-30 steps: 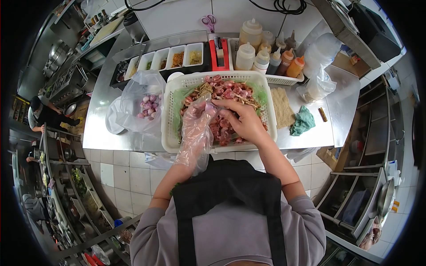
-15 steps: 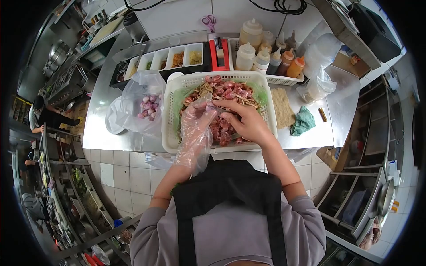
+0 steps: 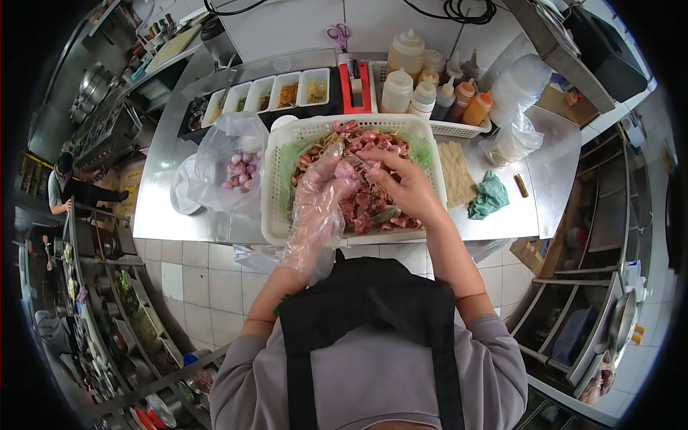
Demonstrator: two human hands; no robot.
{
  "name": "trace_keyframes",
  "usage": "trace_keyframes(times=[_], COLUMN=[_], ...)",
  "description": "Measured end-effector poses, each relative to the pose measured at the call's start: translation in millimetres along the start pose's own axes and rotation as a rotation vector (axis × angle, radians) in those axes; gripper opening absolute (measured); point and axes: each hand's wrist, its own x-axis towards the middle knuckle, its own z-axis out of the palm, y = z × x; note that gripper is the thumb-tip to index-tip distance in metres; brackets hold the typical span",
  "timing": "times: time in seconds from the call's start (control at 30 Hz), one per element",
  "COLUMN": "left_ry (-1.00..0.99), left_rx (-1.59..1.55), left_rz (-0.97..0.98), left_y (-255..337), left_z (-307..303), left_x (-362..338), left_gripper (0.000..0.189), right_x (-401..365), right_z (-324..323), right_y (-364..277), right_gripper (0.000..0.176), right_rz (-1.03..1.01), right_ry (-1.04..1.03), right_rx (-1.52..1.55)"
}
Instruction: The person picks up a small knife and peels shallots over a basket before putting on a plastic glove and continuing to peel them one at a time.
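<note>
Above the white basket (image 3: 271, 215), my left hand (image 3: 319, 190), in a clear plastic glove, holds a pinkish shallot (image 3: 346, 170) between thumb and fingers. My bare right hand (image 3: 401, 180) is close against the shallot's right side, its fingers bent in a pinch. What sits between those fingertips is too small to make out. Beneath both hands lies a heap of reddish shallots (image 3: 365, 204) with dry stalks and skins, on a green net lining (image 3: 416, 147). Left of the basket, a clear plastic bag (image 3: 215, 161) holds several smooth purple-pink shallots (image 3: 241, 172).
Behind the basket are a row of white condiment tubs (image 3: 289, 89), a red holder (image 3: 355, 93) with purple scissors (image 3: 338, 33), and several squeeze bottles (image 3: 396, 92). A brown cloth (image 3: 456, 172) and green rag (image 3: 489, 196) lie right. Another person (image 3: 64, 186) stands far left.
My right hand has shifted slightly right and its fingers have drawn off the shallot, which now shows more. The gloved left hand stays almost in place.
</note>
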Motion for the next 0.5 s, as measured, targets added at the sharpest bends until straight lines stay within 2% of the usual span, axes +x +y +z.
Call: trace_keyframes(times=[0.03, 0.07, 0.13, 0.27, 0.33, 0.4, 0.5], left_ry=[0.005, 0.009, -0.074, -0.086, -0.057, -0.003, 0.017], left_rx=[0.006, 0.013, -0.014, 0.039, 0.011, -0.016, 0.068], left_rz=[-0.001, -0.001, 0.061, 0.088, 0.031, 0.010, -0.014], left_y=[-2, -4, -9, -9, -5, -9, -8], left_z=[-2, -4, -10, -13, -8, -8, -9], left_x=[2, 3, 7, 6, 4, 5, 3], left_gripper=[0.033, 0.033, 0.034, 0.031, 0.028, 0.025, 0.025], right_x=[-2, -4, -6, -7, -7, -7, -9], right_z=[0, 0, 0, 8, 13, 17, 18], right_y=[-5, -11, -20, -19, -12, -8, -6], right_gripper=[0.026, 0.028, 0.030, 0.033, 0.032, 0.029, 0.025], right_rz=[-0.001, 0.080, 0.161, 0.060, 0.021, -0.118, -0.082], right_ry=[-0.001, -0.073, -0.145, -0.119, -0.097, -0.006, 0.004], right_rx=[0.000, 0.015, 0.030, -0.002, 0.001, -0.098, -0.134])
